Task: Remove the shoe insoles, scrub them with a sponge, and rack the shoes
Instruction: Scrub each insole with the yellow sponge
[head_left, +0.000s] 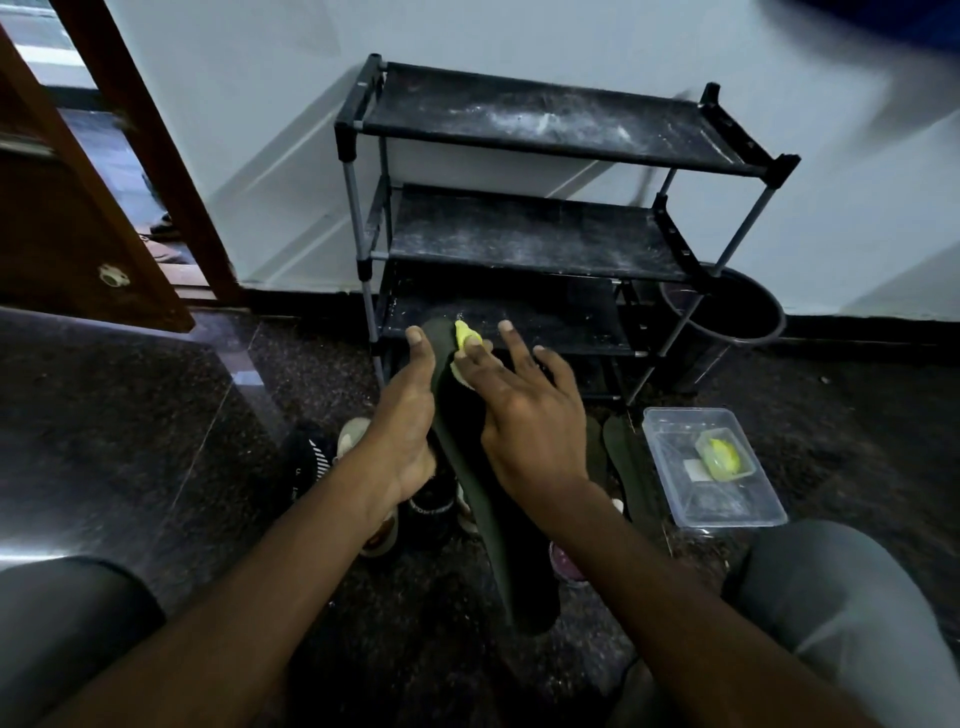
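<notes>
Dark green insole (470, 462): held above the floor, long axis running from the shoe rack toward the viewer, toe end near the rack's lowest shelf.
Left hand (402, 421): supports insole along its left edge; fingers extended and close together, palm against the insole's side, thumb hidden.
Right hand (524, 410): laid over the upper part of the insole; fingers spread wide, index and middle fingers pressing the sponge down.
Yellow sponge (464, 335): pinned on the insole's toe end, partly covered by fingertips.
Shoe rack (545, 140): black, three dusty shelves, backed against the white wall.
Second pair of insoles (623, 457): flat on the floor, between the right hand and the container.
Clear plastic container (711, 467): on the floor at the right of the rack's base; small yellow-green item in a lidded tub inside.
Shoes (358, 467): clustered on the floor below both hands, partly hidden.
Dark bucket (727, 317): behind the rack's right legs.
</notes>
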